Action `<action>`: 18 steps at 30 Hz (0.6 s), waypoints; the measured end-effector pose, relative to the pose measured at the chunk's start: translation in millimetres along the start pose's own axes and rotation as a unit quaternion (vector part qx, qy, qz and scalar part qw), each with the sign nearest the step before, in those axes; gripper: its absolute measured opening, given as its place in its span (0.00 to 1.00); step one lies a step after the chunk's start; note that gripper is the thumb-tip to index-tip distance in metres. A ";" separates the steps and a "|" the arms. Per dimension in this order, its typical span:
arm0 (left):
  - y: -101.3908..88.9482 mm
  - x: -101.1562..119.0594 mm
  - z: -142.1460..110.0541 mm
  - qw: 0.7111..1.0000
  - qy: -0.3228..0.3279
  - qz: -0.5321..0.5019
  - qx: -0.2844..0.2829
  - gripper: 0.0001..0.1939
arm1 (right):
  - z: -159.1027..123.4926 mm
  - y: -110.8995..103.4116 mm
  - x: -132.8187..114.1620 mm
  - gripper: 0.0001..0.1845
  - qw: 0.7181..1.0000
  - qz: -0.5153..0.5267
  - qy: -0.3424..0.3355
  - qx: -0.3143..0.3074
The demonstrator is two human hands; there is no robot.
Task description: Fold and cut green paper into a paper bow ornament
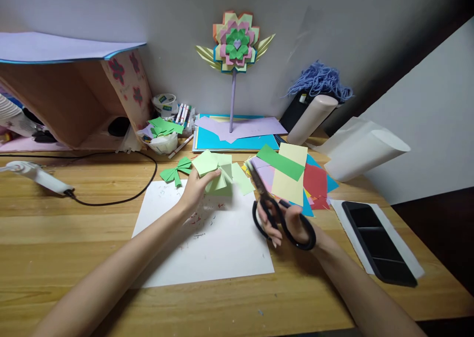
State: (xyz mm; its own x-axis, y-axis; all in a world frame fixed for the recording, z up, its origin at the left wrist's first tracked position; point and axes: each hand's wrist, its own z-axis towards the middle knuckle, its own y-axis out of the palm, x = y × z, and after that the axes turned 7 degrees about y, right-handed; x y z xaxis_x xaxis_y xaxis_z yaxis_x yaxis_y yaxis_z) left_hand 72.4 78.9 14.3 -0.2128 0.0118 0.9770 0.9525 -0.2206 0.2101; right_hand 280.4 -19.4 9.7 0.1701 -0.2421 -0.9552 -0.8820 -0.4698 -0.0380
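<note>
My left hand [196, 191] pinches several light green paper pieces [224, 167] above the far part of a white sheet [225, 253]. Black-handled scissors [272, 201] are in my right hand [287, 221], with fingers through the loops and the blades pointing away from me, slightly blurred. Beyond the blades lies a pile of coloured paper with a green strip [280, 162], a cream piece [296, 194] and a red piece [315, 186]. Left of the held paper rests a dark green cut paper shape [176, 171].
A paper flower [237, 43] on a purple stem stands at the back wall. At left are a cardboard box [126, 90] and a white glue gun [40, 176] with a black cord. A phone [377, 243] and paper rolls [370, 152] are at right.
</note>
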 end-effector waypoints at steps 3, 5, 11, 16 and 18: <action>-5.5 -2.8 3.2 0.992 -0.047 -0.015 -0.119 0.14 | 3.3 -24.7 -3.2 0.33 0.942 -0.162 0.023 0.295; -7.5 -2.3 2.6 0.977 -0.086 -0.004 -0.194 0.15 | 5.3 -39.2 -5.5 0.24 0.819 -0.340 0.112 0.448; -11.7 -0.5 0.5 0.942 -0.113 0.058 -0.311 0.14 | 9.0 -56.5 2.2 0.11 0.702 -0.507 0.204 0.457; -17.6 -4.2 4.1 0.920 -0.116 0.107 -0.359 0.12 | 11.5 -47.2 5.0 0.12 0.709 -0.528 0.108 0.455; -20.0 -6.9 5.5 0.915 -0.118 0.097 -0.374 0.12 | 14.1 -38.6 3.4 0.17 0.738 -0.527 0.016 0.422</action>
State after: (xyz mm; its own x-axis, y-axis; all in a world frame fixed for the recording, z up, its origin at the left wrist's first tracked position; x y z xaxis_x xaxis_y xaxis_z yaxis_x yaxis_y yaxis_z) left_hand 56.1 88.7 3.6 0.0806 0.0929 0.9924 0.5330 -0.8454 0.0359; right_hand 308.8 9.9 3.8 0.9549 -0.1462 -0.2584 -0.2105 0.2807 -0.9364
